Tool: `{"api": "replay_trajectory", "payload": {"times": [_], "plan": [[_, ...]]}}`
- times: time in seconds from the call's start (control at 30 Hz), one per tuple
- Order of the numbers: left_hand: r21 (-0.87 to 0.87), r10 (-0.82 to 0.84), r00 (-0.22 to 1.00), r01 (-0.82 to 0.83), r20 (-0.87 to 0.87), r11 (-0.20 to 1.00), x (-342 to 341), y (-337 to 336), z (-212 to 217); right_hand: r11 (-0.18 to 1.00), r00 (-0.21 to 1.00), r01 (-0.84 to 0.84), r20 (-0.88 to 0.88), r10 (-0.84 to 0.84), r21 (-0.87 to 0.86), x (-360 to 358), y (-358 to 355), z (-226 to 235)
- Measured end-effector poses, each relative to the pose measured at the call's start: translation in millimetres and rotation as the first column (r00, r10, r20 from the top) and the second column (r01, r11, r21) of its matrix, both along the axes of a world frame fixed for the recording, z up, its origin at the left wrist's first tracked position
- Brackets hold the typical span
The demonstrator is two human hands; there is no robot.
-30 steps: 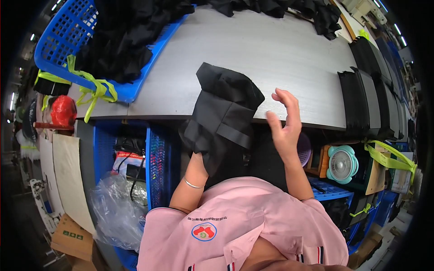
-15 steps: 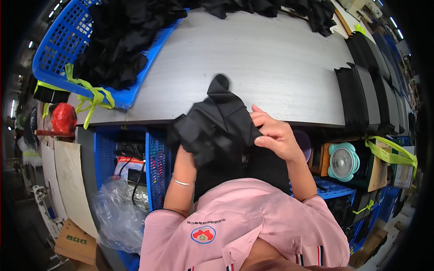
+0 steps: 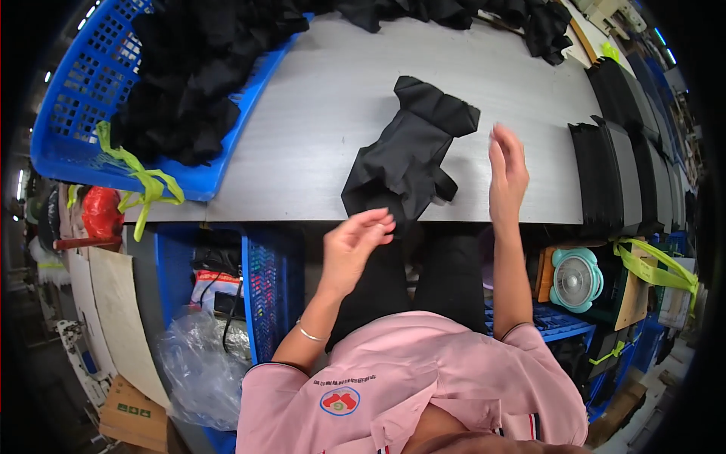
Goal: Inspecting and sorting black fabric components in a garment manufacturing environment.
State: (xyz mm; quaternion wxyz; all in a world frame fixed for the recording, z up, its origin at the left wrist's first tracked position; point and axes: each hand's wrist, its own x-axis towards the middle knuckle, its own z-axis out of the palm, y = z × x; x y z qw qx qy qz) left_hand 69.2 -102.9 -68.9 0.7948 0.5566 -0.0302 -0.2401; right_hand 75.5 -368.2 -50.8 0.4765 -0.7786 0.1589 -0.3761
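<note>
A black cloth piece (image 3: 401, 155), sewn into a sleeve-like shape with a narrow loop at its right side, lies crumpled on the grey tabletop. Its lower end reaches the table's near edge. At that end is my left hand (image 3: 352, 248), its fingers loosely bent and the tips beside the fabric; I see nothing held in it. To the right of the cloth, apart from it, my right hand (image 3: 508, 174) is raised over the table with fingers stretched out and nothing in it.
A blue plastic basket (image 3: 57, 147) heaped with black cloth (image 3: 181, 98) stands at the far left. More black pieces (image 3: 546, 30) lie along the back. Stacks of black and grey pieces (image 3: 605, 178) line the right side. Below the table are a blue crate (image 3: 261, 303) and a small turquoise fan (image 3: 576, 280).
The black cloth has gone from my hands above my lap up onto the tabletop. My right hand has let go and moved forward and right; my left hand has come out from under the cloth.
</note>
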Motion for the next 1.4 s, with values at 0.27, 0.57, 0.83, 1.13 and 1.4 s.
{"api": "replay_trajectory", "payload": {"times": [0.27,0.57,0.83,1.13,1.4], "plan": [[0.11,0.058,0.95,-0.096,0.305,0.989,82.6,-19.1,6.6,0.741,0.935,-0.236,-0.059,0.349,0.628,-57.2,78.8,-33.9],[-0.691,-0.501,0.815,0.184,-0.29,0.699,74.5,-51.8,-23.0,0.055,0.833,-0.34,0.274,0.481,0.939,-46.5,31.8,-42.3],[-0.528,-0.398,0.867,0.197,-0.301,0.826,72.5,-73.3,-23.5,0.093,0.821,-0.372,0.28,0.498,0.924,-32.7,34.7,-24.4],[0.083,0.328,0.863,-0.386,0.385,0.919,74.2,-69.4,-25.6,0.959,0.966,0.042,-0.256,0.033,0.28,-18.2,25.1,-34.6],[0.124,0.352,0.803,-0.46,0.481,0.879,61.7,-68.3,-30.9,0.947,0.967,-0.087,-0.205,0.155,0.308,-21.6,40.0,-27.4]]}}
